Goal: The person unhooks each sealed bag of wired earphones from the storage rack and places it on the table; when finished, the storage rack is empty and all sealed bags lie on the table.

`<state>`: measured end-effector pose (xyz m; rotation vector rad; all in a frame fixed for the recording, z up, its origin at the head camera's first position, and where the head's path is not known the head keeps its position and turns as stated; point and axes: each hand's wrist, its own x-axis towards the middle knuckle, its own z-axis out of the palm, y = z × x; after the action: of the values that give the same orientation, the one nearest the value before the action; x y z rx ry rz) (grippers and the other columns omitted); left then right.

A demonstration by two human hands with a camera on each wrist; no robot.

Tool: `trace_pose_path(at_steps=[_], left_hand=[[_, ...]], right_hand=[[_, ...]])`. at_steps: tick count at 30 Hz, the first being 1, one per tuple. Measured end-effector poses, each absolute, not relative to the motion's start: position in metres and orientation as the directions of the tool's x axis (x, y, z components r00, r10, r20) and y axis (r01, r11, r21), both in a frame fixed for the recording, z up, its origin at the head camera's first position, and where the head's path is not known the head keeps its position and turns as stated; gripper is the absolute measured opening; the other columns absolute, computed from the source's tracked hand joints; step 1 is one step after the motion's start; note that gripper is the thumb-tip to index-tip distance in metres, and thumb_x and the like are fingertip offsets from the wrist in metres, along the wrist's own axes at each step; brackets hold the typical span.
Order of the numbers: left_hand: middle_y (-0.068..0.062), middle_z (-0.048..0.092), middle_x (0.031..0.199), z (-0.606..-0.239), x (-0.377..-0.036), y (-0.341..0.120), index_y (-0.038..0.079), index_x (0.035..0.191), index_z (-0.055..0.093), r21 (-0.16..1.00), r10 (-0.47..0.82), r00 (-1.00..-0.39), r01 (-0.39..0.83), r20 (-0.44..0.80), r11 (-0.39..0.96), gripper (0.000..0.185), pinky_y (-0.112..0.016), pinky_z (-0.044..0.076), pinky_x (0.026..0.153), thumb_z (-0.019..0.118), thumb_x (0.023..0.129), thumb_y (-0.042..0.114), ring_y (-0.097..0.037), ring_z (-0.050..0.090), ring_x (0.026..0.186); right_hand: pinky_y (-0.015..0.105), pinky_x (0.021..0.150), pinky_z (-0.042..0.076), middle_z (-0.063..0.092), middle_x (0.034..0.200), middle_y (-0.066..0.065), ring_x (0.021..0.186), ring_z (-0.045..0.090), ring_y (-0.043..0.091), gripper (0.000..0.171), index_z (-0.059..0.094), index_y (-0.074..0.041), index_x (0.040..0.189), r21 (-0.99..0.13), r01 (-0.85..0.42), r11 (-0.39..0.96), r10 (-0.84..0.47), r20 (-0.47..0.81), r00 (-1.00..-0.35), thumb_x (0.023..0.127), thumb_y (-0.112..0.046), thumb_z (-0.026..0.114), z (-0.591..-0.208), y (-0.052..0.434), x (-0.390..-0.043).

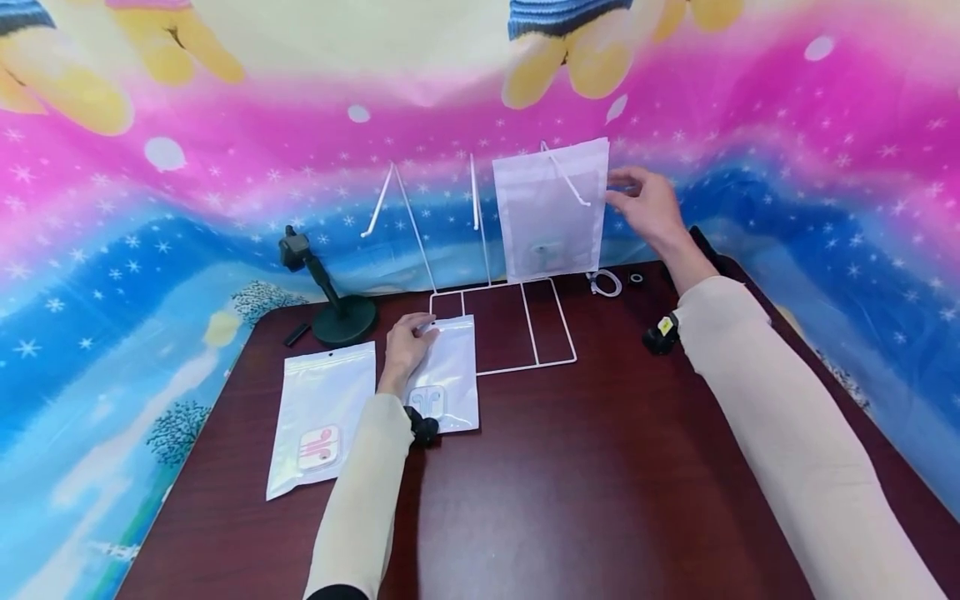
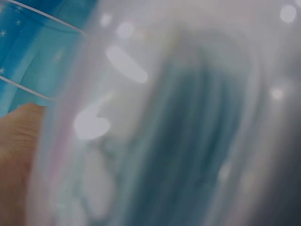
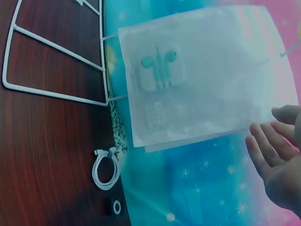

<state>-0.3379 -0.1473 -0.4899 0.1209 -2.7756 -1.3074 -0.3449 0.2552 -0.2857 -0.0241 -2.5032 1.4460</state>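
Hanging pouch (image 1: 536,221), milky white, rectangular, teal earphones (image 3: 161,70) showing through

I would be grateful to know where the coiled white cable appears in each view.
Head: the cable lies right of centre, near the back edge of the table.
Left wrist: not seen; a blurred pouch fills most of it.
Right wrist: the cable, lower left, by the table's edge.
Shared landmark: the white wire rack, in head and right wrist views.
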Motion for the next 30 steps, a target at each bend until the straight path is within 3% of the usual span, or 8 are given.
trace_pose_path(at_steps=[3,6,8,13,19,24,30], left_hand=[[-0.003,0.054,0.151,-0.49,-0.338,-0.147,0.02,0.14,0.068,0.778,-0.104,-0.994,-0.041,0.031,0.627,0.036,-0.044,0.041,0.118,0.067,0.103,0.021,-0.026,0.05,0.138],[-0.002,0.054,0.152,-0.49,-0.338,-0.146,0.02,0.14,0.068,0.783,-0.102,-0.994,-0.04,0.03,0.621,0.036,-0.044,0.04,0.118,0.067,0.104,0.021,-0.026,0.049,0.139],[-0.002,0.054,0.152,-0.491,-0.338,-0.146,0.021,0.14,0.068,0.783,-0.101,-0.995,-0.041,0.028,0.62,0.036,-0.044,0.039,0.119,0.066,0.104,0.021,-0.025,0.049,0.139],[-0.002,0.055,0.15,-0.491,-0.341,-0.145,0.021,0.138,0.069,0.778,-0.115,-0.993,-0.05,0.03,0.627,0.035,-0.049,0.037,0.119,0.067,0.103,0.02,-0.027,0.047,0.138],[-0.003,0.055,0.15,-0.492,-0.342,-0.148,0.021,0.138,0.07,0.775,-0.125,-0.992,-0.057,0.029,0.63,0.034,-0.05,0.038,0.118,0.067,0.103,0.02,-0.028,0.046,0.139],[-0.003,0.055,0.151,-0.492,-0.341,-0.15,0.02,0.138,0.069,0.772,-0.127,-0.991,-0.049,0.042,0.634,0.035,-0.05,0.037,0.119,0.066,0.104,0.021,-0.028,0.045,0.141],[-0.004,0.055,0.151,-0.492,-0.342,-0.147,0.019,0.138,0.069,0.77,-0.107,-0.993,-0.029,0.051,0.637,0.035,-0.051,0.036,0.12,0.067,0.104,0.02,-0.029,0.045,0.141]], right_hand=[[0.031,0.098,0.053,0.066,0.123,0.006,0.112,0.06,0.018,0.031,0.067,-0.011,0.131,-0.875,-0.126,0.467,0.206,0.246,-0.947,0.103,-0.026,0.067,-0.285,0.251,-0.343],[0.027,0.092,0.048,0.061,0.103,-0.003,0.102,0.056,0.013,0.017,0.068,-0.013,0.113,-0.882,-0.166,0.441,0.251,0.299,-0.921,0.101,-0.026,0.069,-0.283,0.248,-0.339],[0.026,0.088,0.048,0.06,0.098,-0.006,0.098,0.056,0.012,0.015,0.069,-0.013,0.109,-0.864,-0.215,0.456,0.25,0.356,-0.9,0.101,-0.026,0.069,-0.283,0.245,-0.336],[0.022,0.08,0.051,0.07,0.106,0.007,0.093,0.062,0.011,0.027,0.069,-0.007,0.123,-0.805,-0.306,0.509,0.186,0.45,-0.874,0.102,-0.023,0.069,-0.283,0.237,-0.329],[0.02,0.071,0.056,0.073,0.118,0.02,0.08,0.069,0.014,0.039,0.063,-0.016,0.143,-0.812,-0.305,0.497,0.101,0.403,-0.909,0.104,-0.023,0.065,-0.28,0.23,-0.323],[0.022,0.07,0.056,0.075,0.106,0.011,0.072,0.067,0.015,0.034,0.068,-0.02,0.139,-0.872,-0.308,0.379,0.151,0.387,-0.909,0.106,-0.021,0.062,-0.278,0.229,-0.316],[0.022,0.072,0.056,0.071,0.097,0.0,0.076,0.067,0.013,0.029,0.074,-0.018,0.131,-0.934,-0.286,0.213,0.23,0.333,-0.915,0.104,-0.016,0.064,-0.278,0.239,-0.301]])
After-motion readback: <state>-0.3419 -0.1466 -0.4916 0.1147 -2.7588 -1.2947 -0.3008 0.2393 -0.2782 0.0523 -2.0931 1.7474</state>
